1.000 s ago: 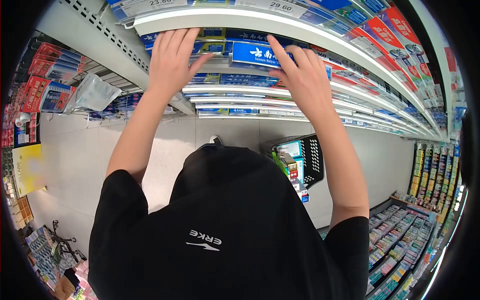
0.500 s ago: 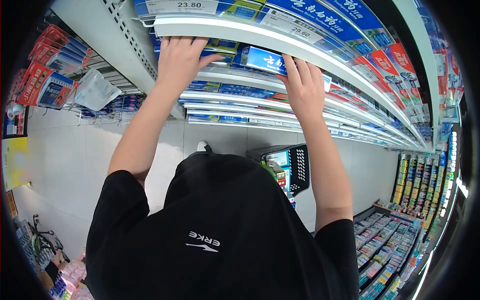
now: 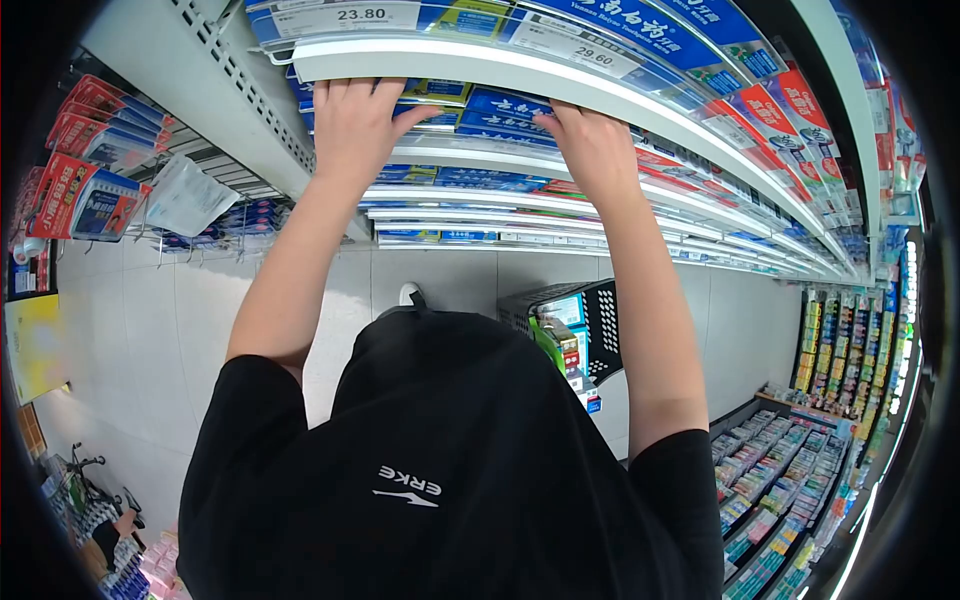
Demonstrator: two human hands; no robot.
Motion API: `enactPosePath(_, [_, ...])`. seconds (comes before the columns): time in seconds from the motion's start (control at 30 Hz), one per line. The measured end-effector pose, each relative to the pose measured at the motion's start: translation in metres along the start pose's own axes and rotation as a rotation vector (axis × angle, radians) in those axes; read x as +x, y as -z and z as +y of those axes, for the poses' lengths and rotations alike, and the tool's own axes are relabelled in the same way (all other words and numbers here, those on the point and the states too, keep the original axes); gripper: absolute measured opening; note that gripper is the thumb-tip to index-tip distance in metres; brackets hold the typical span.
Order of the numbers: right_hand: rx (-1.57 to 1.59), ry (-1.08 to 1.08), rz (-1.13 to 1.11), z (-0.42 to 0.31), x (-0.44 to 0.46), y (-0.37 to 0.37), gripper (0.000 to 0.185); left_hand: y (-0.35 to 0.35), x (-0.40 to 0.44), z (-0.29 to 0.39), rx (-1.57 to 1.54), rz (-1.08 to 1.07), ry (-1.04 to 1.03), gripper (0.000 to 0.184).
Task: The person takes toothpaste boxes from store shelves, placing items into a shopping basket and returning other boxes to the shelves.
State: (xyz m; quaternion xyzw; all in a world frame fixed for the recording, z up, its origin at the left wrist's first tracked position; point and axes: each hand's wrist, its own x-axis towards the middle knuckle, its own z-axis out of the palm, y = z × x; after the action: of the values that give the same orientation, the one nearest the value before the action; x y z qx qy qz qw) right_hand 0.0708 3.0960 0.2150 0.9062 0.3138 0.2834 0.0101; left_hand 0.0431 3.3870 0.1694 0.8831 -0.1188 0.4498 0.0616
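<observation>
- Since the frame just before, the right hand (image 3: 597, 155) has slid its fingers farther under the white metal shelf edge (image 3: 430, 62); the blue carton end that stuck out beneath it no longer juts forward.
- Far left, red-and-blue hanging packs (image 3: 95, 200) line a wire rack, beside a crumpled, translucent plastic packet (image 3: 190, 195).
- Near left, another person's hand (image 3: 125, 522) shows small and indistinct, the body partly cut off by the dark rim of the view.
- Right of the rack stands a white perforated metal upright (image 3: 240, 95).
- Next comes the left hand (image 3: 355, 128), back up, arm reaching forward from a black short sleeve. Its fingers lie close together with the thumb spread out to the right; the fingertips vanish under the shelf edge, so what they touch cannot be told.
- Flat blue cartons with white lettering (image 3: 505, 108) lie on the shelf below that edge, between the hands, their far parts covered.
- On the floor sits a black plastic basket with punched holes (image 3: 605, 330), holding boxes; the person's black shirt hides part of it.
- The right arm reaches forward too, hand back up, thumb pointing left beside the cartons. Its fingertips are hidden, so whether it pinches anything cannot be told.
- Near right, rows of small packages (image 3: 780, 470) fill a display, too small to read.
</observation>
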Motion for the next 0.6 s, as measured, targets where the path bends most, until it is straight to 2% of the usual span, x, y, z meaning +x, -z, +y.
enactPosePath(0.3, [0.151, -0.043, -0.287, 0.017, 0.017, 0.012, 0.064, 0.0, 0.001, 0.002, -0.024, -0.014, 0.016, 0.065])
enactPosePath(0.4, [0.135, -0.01, -0.223, 0.024, 0.015, 0.003, 0.067, 0.0, 0.002, 0.001, -0.03, -0.015, 0.011, 0.065])
enactPosePath(0.5, [0.151, -0.073, -0.362, 0.029, 0.021, 0.003, 0.074, 0.002, 0.002, 0.002, -0.03, -0.004, 0.015, 0.065])
enactPosePath(0.6, [0.192, -0.111, -0.404, 0.024, 0.03, 0.001, 0.082, 0.001, 0.001, 0.001, -0.042, -0.026, 0.016, 0.065])
